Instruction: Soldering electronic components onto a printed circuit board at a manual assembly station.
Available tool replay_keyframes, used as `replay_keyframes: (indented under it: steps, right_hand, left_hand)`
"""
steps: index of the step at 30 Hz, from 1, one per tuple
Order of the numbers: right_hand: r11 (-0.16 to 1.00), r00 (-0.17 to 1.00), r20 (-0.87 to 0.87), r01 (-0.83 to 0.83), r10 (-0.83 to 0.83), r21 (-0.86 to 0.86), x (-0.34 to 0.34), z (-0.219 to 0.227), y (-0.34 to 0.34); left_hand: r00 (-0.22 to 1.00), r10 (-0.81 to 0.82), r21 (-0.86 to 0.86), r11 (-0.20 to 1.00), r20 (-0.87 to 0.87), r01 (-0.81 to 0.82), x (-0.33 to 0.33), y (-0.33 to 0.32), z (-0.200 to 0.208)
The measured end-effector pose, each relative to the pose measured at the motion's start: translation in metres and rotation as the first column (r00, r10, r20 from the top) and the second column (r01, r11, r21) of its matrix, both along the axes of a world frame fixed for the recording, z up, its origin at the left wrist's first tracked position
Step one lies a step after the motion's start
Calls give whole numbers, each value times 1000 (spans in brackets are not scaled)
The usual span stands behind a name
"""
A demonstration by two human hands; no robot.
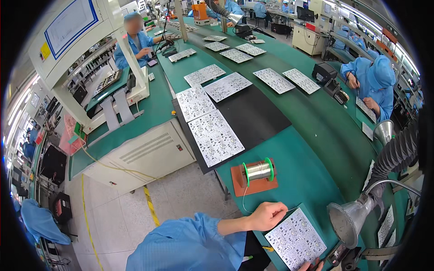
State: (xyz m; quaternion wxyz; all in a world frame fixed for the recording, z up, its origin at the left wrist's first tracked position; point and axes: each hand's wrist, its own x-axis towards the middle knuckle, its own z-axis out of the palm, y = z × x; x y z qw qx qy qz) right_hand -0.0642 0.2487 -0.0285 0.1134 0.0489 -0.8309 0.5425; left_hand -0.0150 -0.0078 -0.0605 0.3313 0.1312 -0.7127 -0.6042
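My left hand (270,216) is closed in a pinch on a thin solder wire, its tip sticking out past the fingers. The wire runs back to a solder spool (259,172) with green flanges, which sits on a reddish-brown base (238,184). Just below my left hand lies a silvery circuit board (296,239) dotted with small dark parts, on the green bench. At the lower picture edge the fingertips of my right hand (313,265) are by the board's near right corner. Most of that hand is cut off, so its grip is hidden.
A metal fume funnel (348,219) on a ribbed hose overhangs the board's right side. More circuit boards (216,137) lie on a black mat (262,115) and along the green conveyor belt (312,122). Co-workers in blue sit at the right (377,81) and far left (135,43).
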Motion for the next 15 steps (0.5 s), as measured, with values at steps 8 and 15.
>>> replay_keyframes:
  steps: [8, 15]
  right_hand:
    - [995, 991, -122, -50, 60, 84, -4, -5, 6]
    - [993, 977, -193, -74, 89, 88, -5, -6, 5]
  left_hand:
    - [999, 35, -15, 999, -16, -35, 1, -3, 5]
    - [998, 4, -113, 994, -62, -11, 1, -6, 1]
